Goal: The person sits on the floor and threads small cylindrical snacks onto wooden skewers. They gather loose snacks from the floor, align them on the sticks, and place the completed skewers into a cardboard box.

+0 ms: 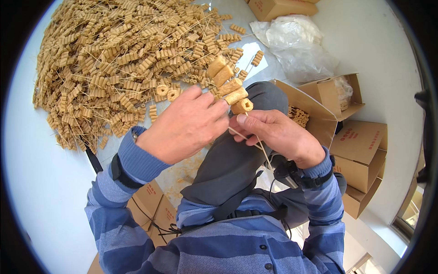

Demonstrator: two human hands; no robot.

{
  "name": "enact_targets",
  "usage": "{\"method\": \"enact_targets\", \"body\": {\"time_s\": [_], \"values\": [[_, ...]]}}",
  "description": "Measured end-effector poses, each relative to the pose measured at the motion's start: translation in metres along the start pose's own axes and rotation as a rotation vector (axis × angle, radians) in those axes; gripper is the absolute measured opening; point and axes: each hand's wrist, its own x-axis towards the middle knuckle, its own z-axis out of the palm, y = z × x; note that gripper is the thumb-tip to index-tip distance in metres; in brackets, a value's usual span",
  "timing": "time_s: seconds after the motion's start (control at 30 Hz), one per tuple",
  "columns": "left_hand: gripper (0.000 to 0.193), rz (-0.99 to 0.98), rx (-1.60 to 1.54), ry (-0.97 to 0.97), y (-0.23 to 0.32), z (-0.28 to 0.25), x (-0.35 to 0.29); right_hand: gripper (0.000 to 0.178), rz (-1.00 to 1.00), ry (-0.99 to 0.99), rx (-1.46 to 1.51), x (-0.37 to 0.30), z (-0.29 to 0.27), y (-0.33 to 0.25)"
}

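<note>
In front of me, above my lap, my right hand [278, 134] pinches the thin wooden sticks below a skewer of golden-brown, hollow tube-shaped rolls [236, 94]. Several rolls sit side by side along it, tilted up and to the left. The stick ends [263, 153] poke out beneath my fingers, two of them visible. My left hand [191, 121] is closed with its back to me, its knuckles against the left side of the rolls. What its fingertips hold is hidden behind the hand.
A large heap of similar skewers [127, 59] covers the far left. Clear plastic bags [299, 43] lie at the far right. Open cardboard boxes [360, 141] stand on the right, one holding packed skewers [299, 116]. Another carton [150, 198] is near my left elbow, beside crumbs on the floor.
</note>
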Motion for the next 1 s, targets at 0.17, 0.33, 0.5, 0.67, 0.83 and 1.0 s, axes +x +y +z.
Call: {"method": "enact_targets", "body": {"time_s": [0.17,0.33,0.5,0.67,0.83,1.0], "values": [[0.019,0.051,-0.036,0.154,-0.013,-0.001,0.038,0.035,-0.023,0.074,-0.092,-0.011,-0.013,-0.007],[0.036,-0.236,-0.01,0.679,-0.048,0.014,0.048,0.027,-0.224,0.327,0.343,-0.017,-0.048,-0.003],[0.033,-0.634,-0.617,0.219,-0.066,0.164,0.042,0.027,-0.301,0.613,0.58,-0.023,-0.093,0.022],[0.03,-0.899,-0.462,-0.111,-0.071,0.333,0.031,0.028,-0.211,0.695,0.565,-0.026,-0.116,0.063],[0.021,-0.876,-0.197,-0.44,-0.111,0.413,0.033,0.029,-0.108,0.721,0.598,-0.02,-0.131,0.087],[0.017,-0.774,-0.186,-0.478,-0.136,0.421,0.03,0.032,-0.044,0.579,0.518,-0.01,-0.139,0.09]]}}
